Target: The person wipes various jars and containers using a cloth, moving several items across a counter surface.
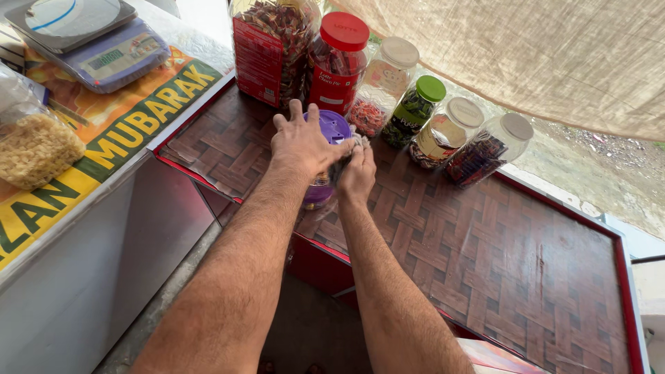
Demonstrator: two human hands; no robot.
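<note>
The left hand [303, 144] clamps down over the purple lid [331, 126] of a jar [318, 194], steadying it on the woven-pattern counter [485, 256]. Just right of it, the right hand [357, 173] pinches a greyish cloth [359, 142] against the jar's side. Beyond the knuckles stands a row of sweet jars [415, 111].

Purple-lidded jar [331, 131], red-lidded jar [341, 59], green-lidded jar [420, 104], brown basket-weave counter [485, 256] with red trim

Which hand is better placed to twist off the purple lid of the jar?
Probably the left hand: its palm already lies over the purple lid. The right hand is lower, against the side of the jar.
</note>
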